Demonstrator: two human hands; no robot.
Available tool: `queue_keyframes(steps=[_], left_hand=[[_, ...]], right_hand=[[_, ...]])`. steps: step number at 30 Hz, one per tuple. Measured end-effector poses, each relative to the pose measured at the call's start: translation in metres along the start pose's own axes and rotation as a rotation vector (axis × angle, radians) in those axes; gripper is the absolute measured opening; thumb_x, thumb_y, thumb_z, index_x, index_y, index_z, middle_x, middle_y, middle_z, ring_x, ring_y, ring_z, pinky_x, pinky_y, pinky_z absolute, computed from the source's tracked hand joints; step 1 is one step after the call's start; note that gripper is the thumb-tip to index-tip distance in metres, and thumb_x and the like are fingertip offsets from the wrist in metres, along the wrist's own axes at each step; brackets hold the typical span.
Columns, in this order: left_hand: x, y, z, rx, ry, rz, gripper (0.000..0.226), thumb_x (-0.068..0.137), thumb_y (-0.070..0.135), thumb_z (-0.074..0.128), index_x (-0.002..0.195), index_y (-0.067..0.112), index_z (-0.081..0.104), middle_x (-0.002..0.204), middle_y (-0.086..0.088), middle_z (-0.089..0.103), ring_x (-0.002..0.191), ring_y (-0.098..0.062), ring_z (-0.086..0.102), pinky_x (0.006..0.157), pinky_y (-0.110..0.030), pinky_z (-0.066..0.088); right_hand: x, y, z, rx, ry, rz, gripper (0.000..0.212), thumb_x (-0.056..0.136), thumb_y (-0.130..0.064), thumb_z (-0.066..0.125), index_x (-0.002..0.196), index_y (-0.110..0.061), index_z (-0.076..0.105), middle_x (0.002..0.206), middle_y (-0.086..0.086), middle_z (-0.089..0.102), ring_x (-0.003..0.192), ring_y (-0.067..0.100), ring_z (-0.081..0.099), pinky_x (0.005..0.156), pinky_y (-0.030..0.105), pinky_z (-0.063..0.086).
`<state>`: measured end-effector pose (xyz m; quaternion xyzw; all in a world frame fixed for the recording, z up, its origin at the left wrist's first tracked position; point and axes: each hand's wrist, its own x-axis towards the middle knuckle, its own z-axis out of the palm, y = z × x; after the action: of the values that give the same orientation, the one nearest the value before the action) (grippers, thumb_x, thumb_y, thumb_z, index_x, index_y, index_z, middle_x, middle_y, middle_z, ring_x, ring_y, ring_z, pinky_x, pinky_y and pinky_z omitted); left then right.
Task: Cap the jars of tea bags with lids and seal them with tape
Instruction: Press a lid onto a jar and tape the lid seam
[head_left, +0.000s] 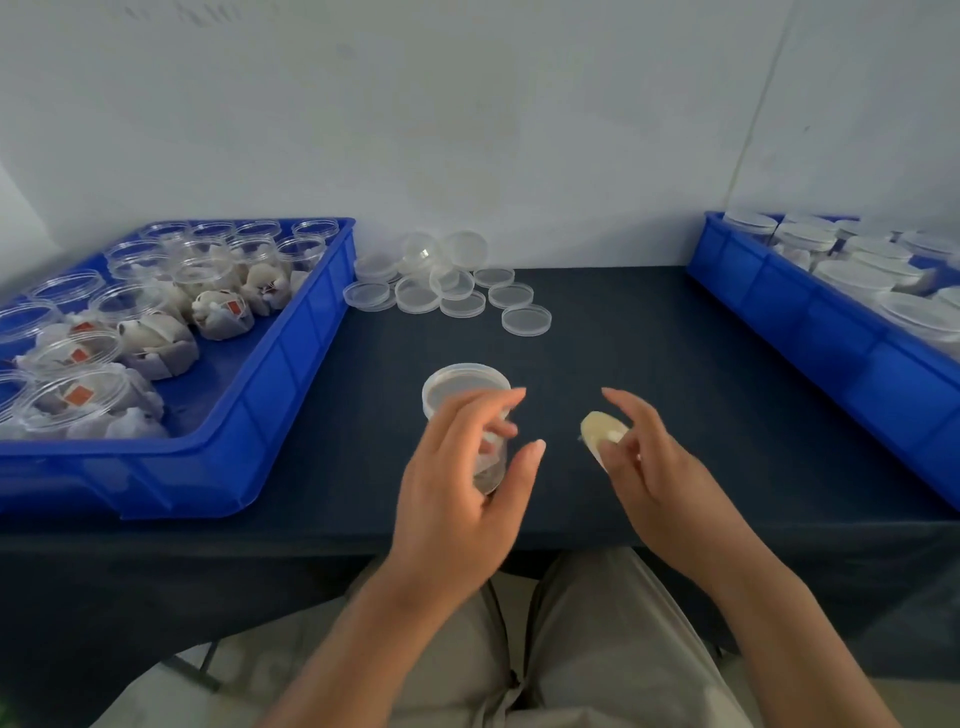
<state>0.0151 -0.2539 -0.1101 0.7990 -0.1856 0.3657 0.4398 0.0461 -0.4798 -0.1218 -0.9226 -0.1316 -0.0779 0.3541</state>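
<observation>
- The capped jar (457, 387) stands upright on the dark table (665, 353), about dead centre, between the two blue trays. Its lid looks seated already, so I'd guess taping is the step at hand.
- The left hand (452, 499) is right in front of the jar with fingers spread and loosely bent, thumb out to the side. It's blurry, so I can't tell if it actually touches the plastic.
- The right hand (654, 483) pinches a small yellowish tape roll (600, 428) between thumb and curled fingers, index finger sticking out straight. It's near the jar, not against it.
- Handling-wise, it's thin clear plastic with tea bags inside, so probably super light and a bit slick — it'll skate or tip if you push sideways with the tape.
- I'd hold it round the body below the lid, leaving the seam free for the tape. Squeeze gently, the walls likely flex.
- The left tray (291, 395) has open jars waiting, the right tray (779, 312) holds lidded ones, and spare lids (457, 291) sit at the back.
</observation>
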Motion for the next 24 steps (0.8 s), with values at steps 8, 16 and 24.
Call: queue_keyframes(steps=[8,16,24], left_hand=[[0.006,0.012,0.012,-0.135,-0.197,-0.256,0.029,0.101,0.050,0.066,0.126,0.037,0.071,0.115,0.025,0.071,0.114,-0.005,0.069,0.086,-0.017,0.055],[0.006,0.012,0.003,0.104,-0.079,-0.076,0.011,0.106,0.035,0.064,0.100,0.030,0.071,0.095,0.024,0.067,0.088,-0.006,0.068,0.068,-0.015,0.051],[-0.009,0.008,0.001,0.076,0.054,-0.057,0.010,0.102,0.022,0.071,0.099,0.019,0.080,0.096,0.017,0.073,0.089,-0.008,0.070,0.072,-0.035,0.059]], right_hand=[[-0.016,-0.045,-0.009,0.312,-0.033,-0.148,0.035,0.108,-0.052,0.028,0.134,-0.049,0.051,0.096,-0.036,0.061,0.092,-0.004,0.063,0.076,0.011,0.047],[-0.017,-0.052,-0.001,0.193,-0.045,-0.151,0.040,0.102,-0.071,0.031,0.139,-0.060,0.043,0.105,-0.028,0.061,0.092,0.002,0.062,0.075,0.010,0.044],[-0.016,-0.052,0.000,0.069,-0.086,-0.169,0.027,0.108,-0.058,0.037,0.124,-0.057,0.058,0.105,-0.028,0.066,0.095,0.007,0.066,0.072,0.020,0.045]])
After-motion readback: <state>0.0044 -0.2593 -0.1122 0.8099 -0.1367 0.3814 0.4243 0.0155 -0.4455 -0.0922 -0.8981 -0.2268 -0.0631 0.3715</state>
